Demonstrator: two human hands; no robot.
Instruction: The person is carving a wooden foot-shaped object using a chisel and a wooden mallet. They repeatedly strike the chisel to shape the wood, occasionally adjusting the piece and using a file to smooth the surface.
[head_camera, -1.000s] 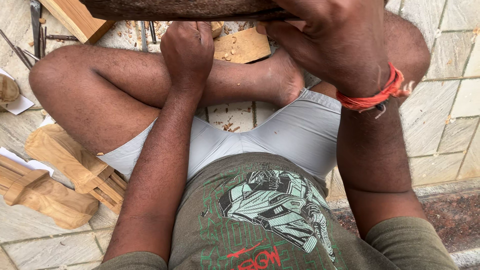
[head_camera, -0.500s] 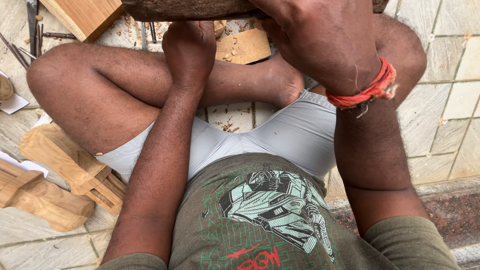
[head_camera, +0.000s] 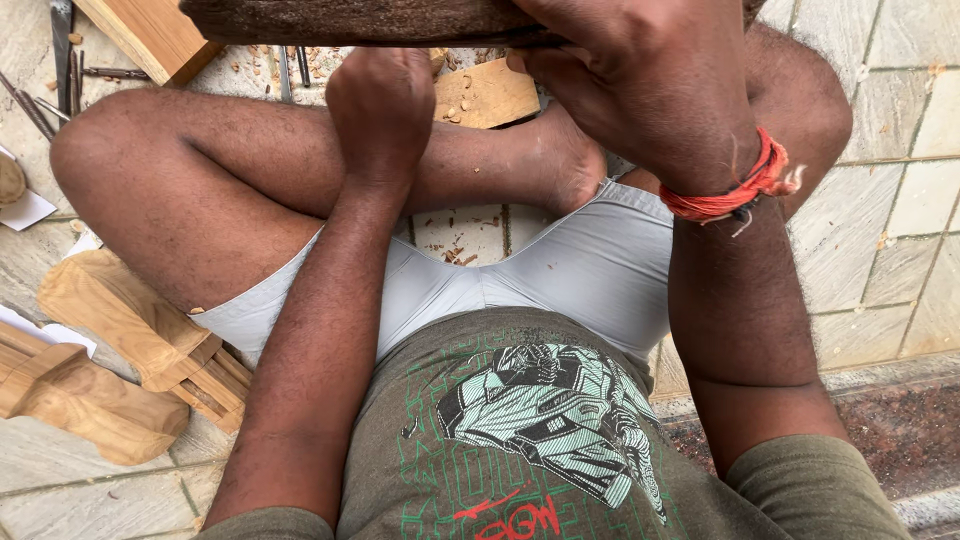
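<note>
I sit cross-legged on a tiled floor. My right hand (head_camera: 640, 85), with a red thread band at the wrist, grips a dark wooden mallet (head_camera: 360, 20) that lies across the top edge of the view. My left hand (head_camera: 382, 110) is closed in a fist just below the mallet, over my crossed legs; what it grips is hidden by its fingers. A flat pale wood piece (head_camera: 485, 92) lies on the floor just past my foot, beside the left hand.
Carved pale wooden pieces (head_camera: 120, 350) lie on the floor by my left knee. A light wooden block (head_camera: 150, 35) and several thin metal tools (head_camera: 60, 60) lie at the upper left. Wood chips (head_camera: 460, 250) are scattered on the tiles between my legs.
The mallet and my right hand have shifted slightly up toward the top edge. My left fist stays in about the same place.
</note>
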